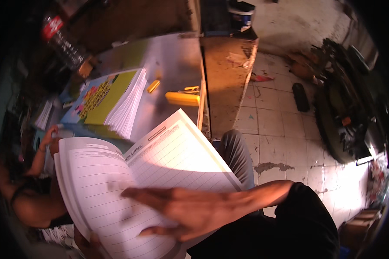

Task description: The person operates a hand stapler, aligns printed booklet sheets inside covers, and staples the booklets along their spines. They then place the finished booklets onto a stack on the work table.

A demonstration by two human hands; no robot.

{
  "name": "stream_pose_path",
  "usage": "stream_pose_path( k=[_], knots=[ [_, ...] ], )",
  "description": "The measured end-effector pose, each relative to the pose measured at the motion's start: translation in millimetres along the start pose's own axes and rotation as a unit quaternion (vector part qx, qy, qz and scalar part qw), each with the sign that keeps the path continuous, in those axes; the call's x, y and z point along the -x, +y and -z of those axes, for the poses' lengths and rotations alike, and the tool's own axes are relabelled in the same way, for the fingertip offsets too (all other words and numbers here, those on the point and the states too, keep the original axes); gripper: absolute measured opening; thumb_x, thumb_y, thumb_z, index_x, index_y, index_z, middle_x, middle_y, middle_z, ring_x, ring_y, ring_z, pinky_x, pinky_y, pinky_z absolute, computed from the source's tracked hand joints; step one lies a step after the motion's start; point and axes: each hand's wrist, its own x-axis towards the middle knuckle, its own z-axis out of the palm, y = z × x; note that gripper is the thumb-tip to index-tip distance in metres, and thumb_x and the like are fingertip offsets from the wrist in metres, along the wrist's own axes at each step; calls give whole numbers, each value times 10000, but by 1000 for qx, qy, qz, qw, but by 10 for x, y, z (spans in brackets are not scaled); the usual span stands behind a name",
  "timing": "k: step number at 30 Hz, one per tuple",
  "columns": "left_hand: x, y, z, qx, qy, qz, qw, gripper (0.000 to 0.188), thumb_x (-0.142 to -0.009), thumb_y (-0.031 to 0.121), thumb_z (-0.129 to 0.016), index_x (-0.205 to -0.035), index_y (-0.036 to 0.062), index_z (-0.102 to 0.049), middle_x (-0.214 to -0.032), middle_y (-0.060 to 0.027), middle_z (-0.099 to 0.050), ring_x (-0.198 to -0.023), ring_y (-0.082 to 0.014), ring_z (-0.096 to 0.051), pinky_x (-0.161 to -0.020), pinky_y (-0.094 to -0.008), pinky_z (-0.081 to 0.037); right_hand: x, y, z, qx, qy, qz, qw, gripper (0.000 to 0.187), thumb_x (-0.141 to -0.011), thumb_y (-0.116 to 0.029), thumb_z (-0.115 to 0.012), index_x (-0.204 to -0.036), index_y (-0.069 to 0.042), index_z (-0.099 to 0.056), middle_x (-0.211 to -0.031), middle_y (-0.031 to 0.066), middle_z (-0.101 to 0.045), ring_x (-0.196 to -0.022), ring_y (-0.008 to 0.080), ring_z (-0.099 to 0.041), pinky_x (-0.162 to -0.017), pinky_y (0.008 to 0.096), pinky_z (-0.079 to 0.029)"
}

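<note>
An open ruled book with white lined pages lies spread in front of me, its left pages curling up. My left hand grips the book's lower left edge, mostly hidden behind the pages. Across the left page reaches my right hand, fingers stretched out and slightly blurred, with nothing in it. Beyond the book, on the table, sits a stack of books with blue and green covers. A yellow stapler lies right of the stack, and a small yellow object is near it.
At the left, another person's hand is close to the stack. A clear bottle with a red label stands at the far left. A wooden cabinet adjoins the table. On the tiled floor are a dark cylinder and a motorbike's wheel.
</note>
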Motion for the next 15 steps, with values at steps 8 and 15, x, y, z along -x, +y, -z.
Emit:
stream_pose_path(
  k=[8,15],
  knots=[
    [-256,201,-454,-77,-113,-94,986,420,-898,256,-696,-1235,14,-630,-1155,-134,-675,-1023,-293,-664,-882,-452,-539,-92,-123,-167,-23,32,-24,999,1004,-1020,-497,-487,-1468,244,22,-1260,552,-429,-1274,554,-499,-1123,425,-418],
    [-352,213,-722,-116,-133,-137,975,402,-907,269,-675,-1211,10,-625,-1131,-123,-663,-1011,-275,-646,-878,-433,-520,1,-224,-420,70,13,-82,994,866,-1035,-342,-465,-1543,103,78,-1512,516,-89,-1384,656,-258,-1158,594,-329]
  ],
)
